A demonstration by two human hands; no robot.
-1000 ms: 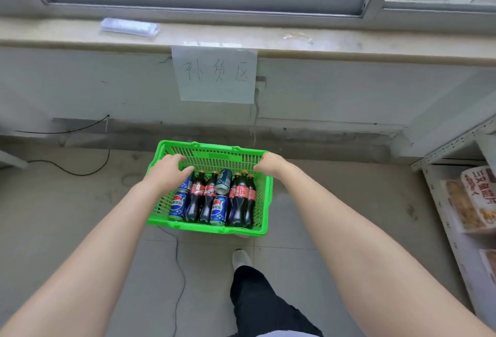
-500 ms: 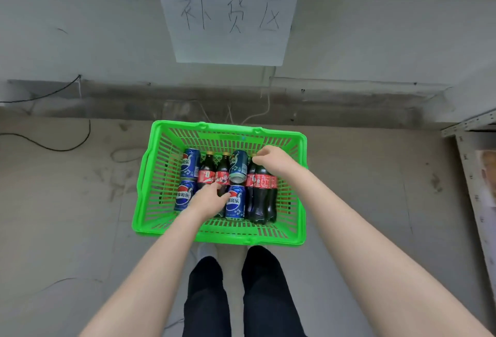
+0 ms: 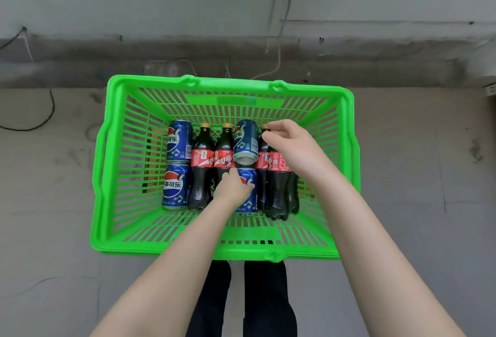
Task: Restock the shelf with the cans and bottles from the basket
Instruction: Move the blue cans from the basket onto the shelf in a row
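A green plastic basket (image 3: pixel 102 164) stands on the floor in front of me. Inside lie several blue Pepsi cans, among them one at the left (image 3: pixel 178 140) and one resting on top (image 3: pixel 245 140), and several dark cola bottles with red labels (image 3: pixel 202 164). My left hand (image 3: pixel 232 187) is down in the basket's middle, its fingers curled on the lower body of a cola bottle (image 3: pixel 224 146) beside a can (image 3: pixel 249 202). My right hand (image 3: pixel 290 148) lies over the right-hand bottles (image 3: pixel 279 194). Its thumb and fingers close round the neck of one of them.
The basket sits close to a grey wall (image 3: pixel 349 1) with a dark skirting strip. Cables (image 3: pixel 40 122) trail over the concrete floor at the left. My dark trouser legs (image 3: pixel 241 296) are just behind the basket's near rim. A shelf corner (image 3: pixel 491 89) shows at the right edge.
I have bent closer over the basket. My left hand moved from the rim to the drinks in the middle, and my right hand went from the far rim onto the right-hand bottles.
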